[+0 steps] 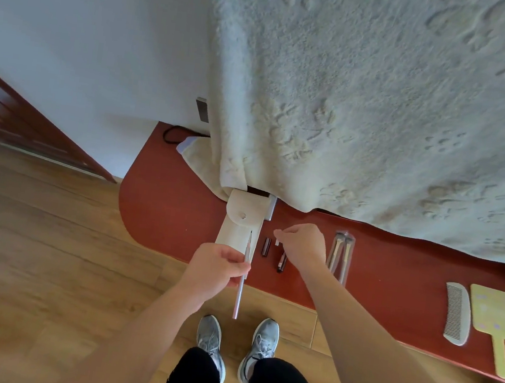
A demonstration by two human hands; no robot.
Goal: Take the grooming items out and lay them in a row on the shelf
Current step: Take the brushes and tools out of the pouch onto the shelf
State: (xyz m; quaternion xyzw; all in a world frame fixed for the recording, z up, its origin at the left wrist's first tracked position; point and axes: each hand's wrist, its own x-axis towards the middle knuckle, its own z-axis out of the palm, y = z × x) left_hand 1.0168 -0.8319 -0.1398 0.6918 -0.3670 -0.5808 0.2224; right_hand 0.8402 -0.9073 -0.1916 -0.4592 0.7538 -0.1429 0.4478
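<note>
A cream pouch (240, 225) with its flap open lies on the red-brown shelf (166, 199). My left hand (217, 268) grips a thin silver pencil (240, 292) over the pouch's lower edge, tip pointing toward the pouch. My right hand (302, 244) pinches a small white item (277, 242) just right of the pouch. Two small dark tubes (266, 246) (282, 261) lie on the shelf between my hands. Further right lie a clear packet of brushes (341, 254), a white comb (456, 313) and a yellow hand mirror (495, 323).
A thick cream blanket (383, 112) hangs down over the back of the shelf. A black cable (172, 132) sits at the shelf's far left corner by the white wall. Below the shelf is wooden floor (45, 244), with my shoes (238, 340) on it.
</note>
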